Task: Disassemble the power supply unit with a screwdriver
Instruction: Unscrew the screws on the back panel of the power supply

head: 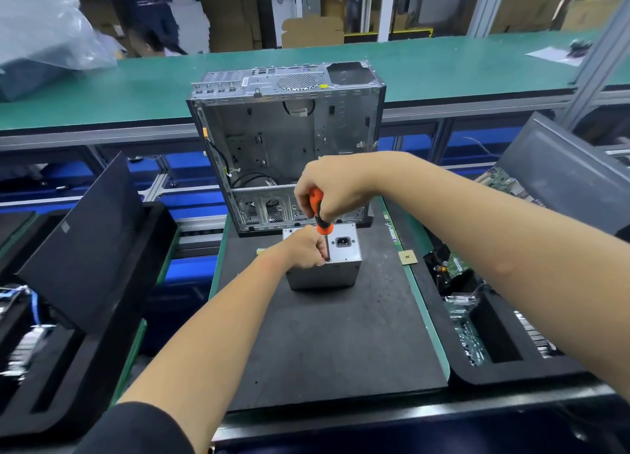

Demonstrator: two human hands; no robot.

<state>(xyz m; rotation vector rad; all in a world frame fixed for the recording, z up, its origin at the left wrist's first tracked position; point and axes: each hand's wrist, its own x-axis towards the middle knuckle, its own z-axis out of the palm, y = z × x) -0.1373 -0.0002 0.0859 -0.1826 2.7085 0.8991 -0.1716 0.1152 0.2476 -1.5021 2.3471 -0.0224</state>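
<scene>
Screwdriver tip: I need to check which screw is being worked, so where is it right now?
In the head view, the screwdriver tip sits at the power supply unit's top near-left corner, beside the left hand's fingers.

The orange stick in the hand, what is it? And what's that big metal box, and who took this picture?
The picture comes from a camera worn on a person's head, looking down at their own two arms. The orange stick is a screwdriver. The right hand grips its handle from above, and its tip points down onto the top of a small grey metal box. That box is a computer's power supply; you can see its plug socket. The left hand holds the box near the tip, fingers curled by the shaft. The box sits on a dark mat. Behind it stands an opened computer case, mostly hollow inside. Black trays with computer parts sit on both sides.
</scene>
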